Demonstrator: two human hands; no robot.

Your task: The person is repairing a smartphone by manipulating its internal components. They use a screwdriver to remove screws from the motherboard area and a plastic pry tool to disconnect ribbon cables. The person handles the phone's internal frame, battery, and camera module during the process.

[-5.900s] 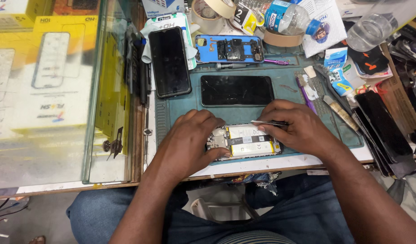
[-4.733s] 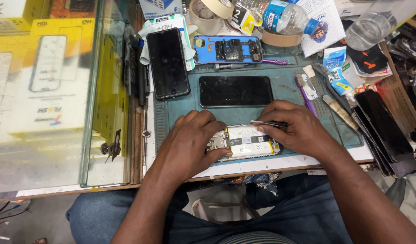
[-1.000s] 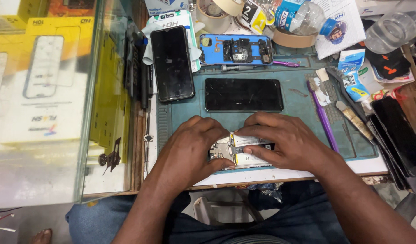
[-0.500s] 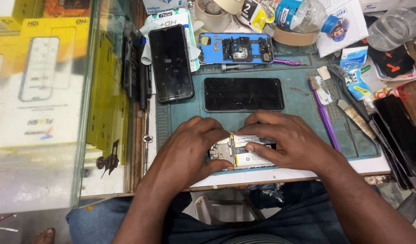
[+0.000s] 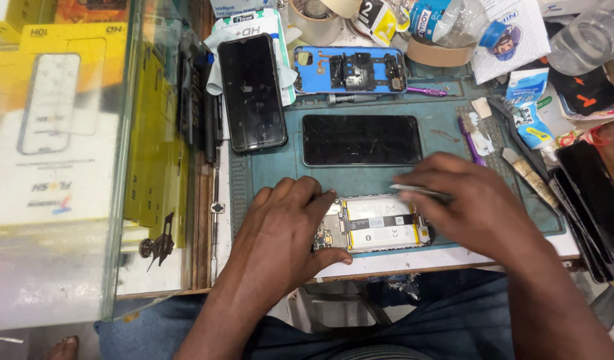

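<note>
Opened phone [image 5: 380,223] lying crosswise; left hand [image 5: 287,227] pressing its left end, right hand [image 5: 477,203] pinching tweezers [image 5: 420,191] above its right end.

A dark phone screen [image 5: 362,140] is lying flat on the green mat [image 5: 280,170], with a blue phone frame [image 5: 350,69] sitting just beyond it. Another black phone [image 5: 251,92] is resting beside them, and a clear bottle [image 5: 590,40] is lying at the bench's far corner.

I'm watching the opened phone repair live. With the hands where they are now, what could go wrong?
1. The right hand holds thin metal tweezers just above the opened phone; a slip could nick its battery or flex cable.
2. The left hand pins only one end of the phone, which lies near the table edge, so it could pivot or slide off.
</note>
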